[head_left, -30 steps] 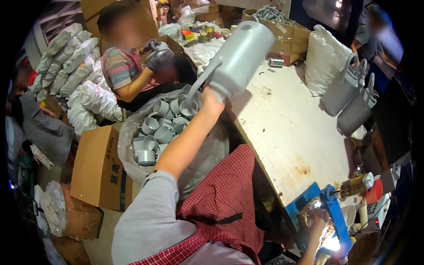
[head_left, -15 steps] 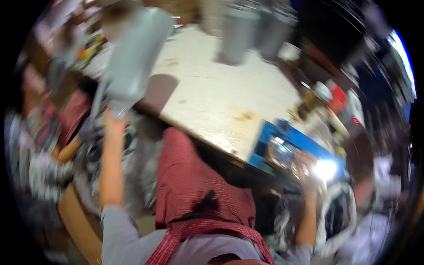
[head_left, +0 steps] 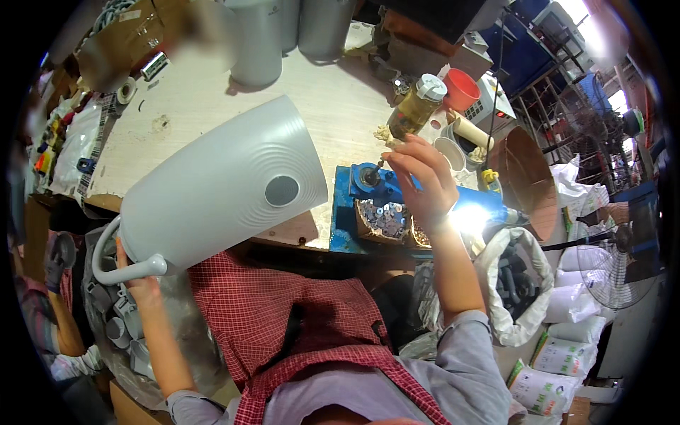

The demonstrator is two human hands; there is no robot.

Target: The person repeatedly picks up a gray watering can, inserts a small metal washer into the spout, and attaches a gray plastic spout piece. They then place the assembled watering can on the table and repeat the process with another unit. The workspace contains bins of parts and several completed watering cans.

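Observation:
My left hand (head_left: 142, 285) grips a large grey plastic jug (head_left: 212, 184) at the handle end. The jug lies tilted over the table's front edge, its loop handle (head_left: 106, 255) toward me and a ringed round hole in its side facing up. My right hand (head_left: 425, 177) is raised over a blue metal fixture (head_left: 343, 219), thumb and forefinger pinched by the tip of its upright spindle (head_left: 370, 176). What sits between those fingertips is too small to make out. Beneath that hand, an open box (head_left: 382, 219) holds small metal pieces, beside another box of brass-coloured bits (head_left: 419, 234).
Grey vessels (head_left: 255, 42) stand at the table's back. Right of the fixture are a lidded bottle (head_left: 418, 106), a red bowl (head_left: 460, 88) and a bright lamp (head_left: 469, 218). Sacks of grey parts (head_left: 513, 283) flank me. At far left is another person's gloved hand (head_left: 55, 273).
The jug has swung from upright at the left to a slant over the table. My right hand has risen from the boxes to the spindle. The view has turned rightward.

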